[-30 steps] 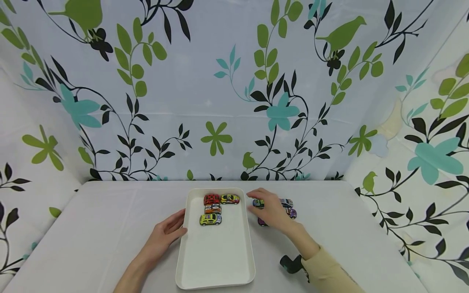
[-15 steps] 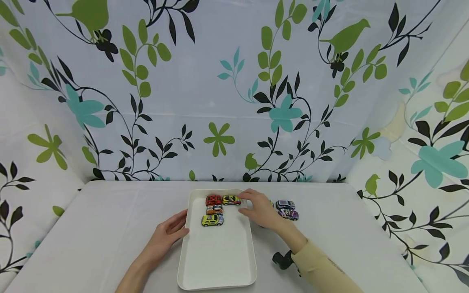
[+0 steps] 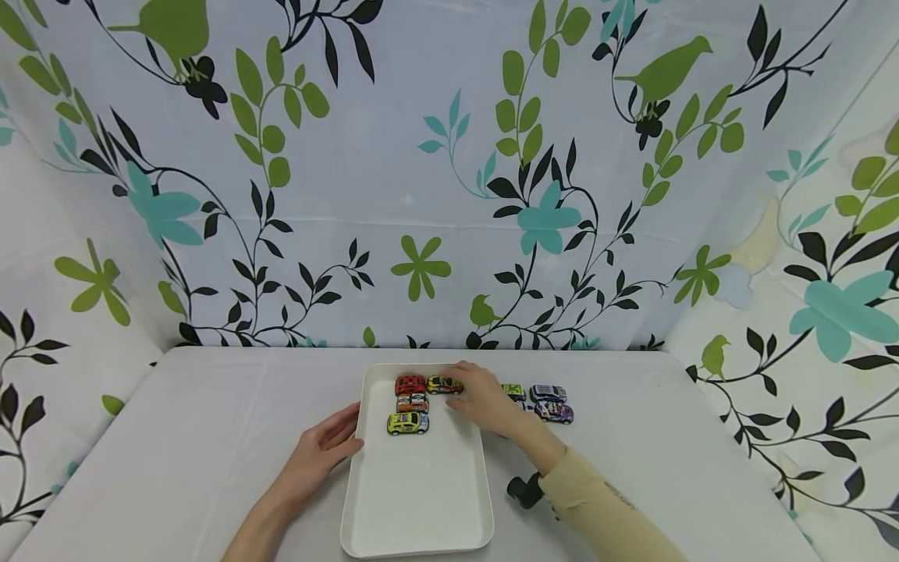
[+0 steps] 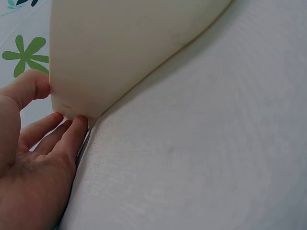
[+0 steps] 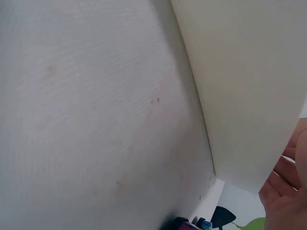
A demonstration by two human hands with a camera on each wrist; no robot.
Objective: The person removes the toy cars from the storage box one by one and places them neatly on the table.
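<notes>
- Reaching farther left than earlier with right hand [image 3: 485, 400]
- Spreading thumb and fingers apart by yellow-red car [image 3: 441, 384]
- Touching tray [image 3: 417, 496] with left hand [image 3: 321, 445], unclamped

Head pic bright; wrist pics dimmer, prob. soft.

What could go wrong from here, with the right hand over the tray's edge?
The right hand, close by the yellow-and-red car, might knock it against the red car alongside. That hand may also bump the white tray and shift it, though the left hand touching the opposite side might steady it.
</notes>
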